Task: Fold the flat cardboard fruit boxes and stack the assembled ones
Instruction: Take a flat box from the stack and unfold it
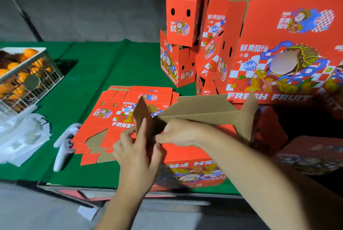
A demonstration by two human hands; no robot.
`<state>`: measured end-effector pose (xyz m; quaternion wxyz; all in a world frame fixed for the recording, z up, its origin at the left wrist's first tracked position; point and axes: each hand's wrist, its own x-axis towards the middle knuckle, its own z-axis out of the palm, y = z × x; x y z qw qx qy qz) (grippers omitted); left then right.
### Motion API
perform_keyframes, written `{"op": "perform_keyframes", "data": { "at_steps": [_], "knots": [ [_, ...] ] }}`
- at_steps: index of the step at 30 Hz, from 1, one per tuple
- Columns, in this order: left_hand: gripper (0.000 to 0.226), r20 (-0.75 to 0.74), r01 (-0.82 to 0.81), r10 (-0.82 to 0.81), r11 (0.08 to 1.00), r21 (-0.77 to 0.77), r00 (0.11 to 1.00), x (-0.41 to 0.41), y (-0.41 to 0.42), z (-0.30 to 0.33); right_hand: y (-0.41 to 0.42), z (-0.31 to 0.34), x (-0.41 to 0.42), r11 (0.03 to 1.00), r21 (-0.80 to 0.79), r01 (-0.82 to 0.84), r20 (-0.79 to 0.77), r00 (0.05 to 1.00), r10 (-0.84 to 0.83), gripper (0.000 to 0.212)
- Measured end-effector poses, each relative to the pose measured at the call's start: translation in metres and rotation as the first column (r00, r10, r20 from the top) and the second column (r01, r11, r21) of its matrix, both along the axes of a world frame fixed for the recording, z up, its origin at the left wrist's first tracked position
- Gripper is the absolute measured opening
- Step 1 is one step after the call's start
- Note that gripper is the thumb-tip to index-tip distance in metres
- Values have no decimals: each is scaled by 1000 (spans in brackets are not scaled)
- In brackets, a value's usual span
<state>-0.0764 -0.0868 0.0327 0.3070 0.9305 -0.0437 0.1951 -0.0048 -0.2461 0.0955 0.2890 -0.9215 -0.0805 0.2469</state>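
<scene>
Left hand (137, 148) pinches a side flap (143, 118), right hand (178, 133) grips the box (194, 166) edge; flaps should crease squarely before locking.

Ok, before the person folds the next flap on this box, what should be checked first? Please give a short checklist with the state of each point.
1. Left hand holds the end flap: ok, fingers pinch it upright.
2. Right hand steadies the box: ok, it grips the near wall at the corner.
3. Long flap out of the way: ok, it stands open behind the hands.
4. Far end flap free: ok, it stands up untouched.
5. Flat stack clear of the box: cannot tell, the box hides its right edge.
6. Room on the finished pile: cannot tell, its top runs out of view.
</scene>
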Motion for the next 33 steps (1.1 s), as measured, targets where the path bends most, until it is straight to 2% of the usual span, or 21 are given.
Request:
{"op": "perform_keyframes", "data": {
  "at_steps": [2, 4, 5, 9, 11, 13, 15, 17, 18, 19, 20, 21, 22, 23, 24, 27, 28, 31, 33],
  "knots": [
    [76, -19, -12, 11, 999, -38, 1000, 2, 0, 1, -2, 5, -3, 998, -59, 11, 136, 991, -3, 60],
    [77, -52, -14, 10, 997, -73, 999, 2, 1, 2, -4, 6, -6, 983, -176, 59, 312, 950, -1, 65],
    [76, -64, -9, 3, 996, -89, 998, 2, 2, 1, -4, 6, -9, 979, -186, 88, 370, 929, -13, 65],
    [77, -126, -13, -3, 992, -124, 992, 4, 5, 3, -3, 5, -13, 989, -139, 56, 401, 916, 5, 56],
    [84, -174, -21, -16, 978, -209, 985, 7, 8, 4, -6, 4, -14, 993, -117, 24, 410, 912, 26, 53],
    [78, -207, -53, -23, 933, -355, 978, 7, 7, 7, -7, 2, -19, 981, -194, 21, 430, 900, 66, 52],
    [66, -166, -58, 9, 954, -293, 986, 6, 5, 7, -7, -3, -29, 954, -293, 70, 497, 863, 89, 46],
    [64, -123, -71, 51, 985, -160, 991, 6, 4, 8, -10, -10, -48, 940, -267, 213, 680, 733, 27, 41],
    [66, -137, -84, 68, 990, -115, 988, 7, 3, 10, -15, -14, -59, 933, -173, 315, 777, 625, -67, 49],
    [68, -155, -96, 84, 993, -71, 984, 9, 2, 12, -26, -19, -70, 909, -14, 418, 826, 516, -225, 60],
    [70, -163, -101, 96, 995, -22, 982, 10, 0, 14, -41, -25, -80, 849, 157, 505, 811, 424, -403, 67],
    [71, -163, -101, 104, 995, 23, 981, 10, -1, 16, -57, -30, -88, 762, 259, 593, 734, 392, -555, 70],
    [72, -149, -93, 99, 995, 44, 984, 10, -3, 16, -70, -35, -95, 692, 262, 673, 648, 409, -643, 71],
    [72, -126, -72, 77, 997, 40, 989, 9, -4, 17, -82, -40, -100, 682, 212, 700, 617, 445, -649, 71],
    [71, -98, -39, 41, 999, 24, 994, 8, -5, 16, -91, -45, -102, 723, 191, 664, 649, 467, -600, 67],
    [67, -8, 100, -100, 995, -9, 995, 11, -3, 12, -99, -57, -105, 838, 217, 500, 770, 440, -462, 68],
    [66, 5, 147, -147, 989, -23, 989, 13, -2, 10, -99, -59, -106, 846, 219, 486, 787, 425, -448, 62],
    [72, 55, 244, -242, 970, -17, 969, 13, -1, 5, -104, -64, -107, 848, 129, 514, 817, 429, -385, 20],
    [73, 103, 280, -282, 960, 31, 954, 12, -1, 2, -113, -58, -101, 863, 111, 493, 809, 459, -366, 15]
  ]
}}
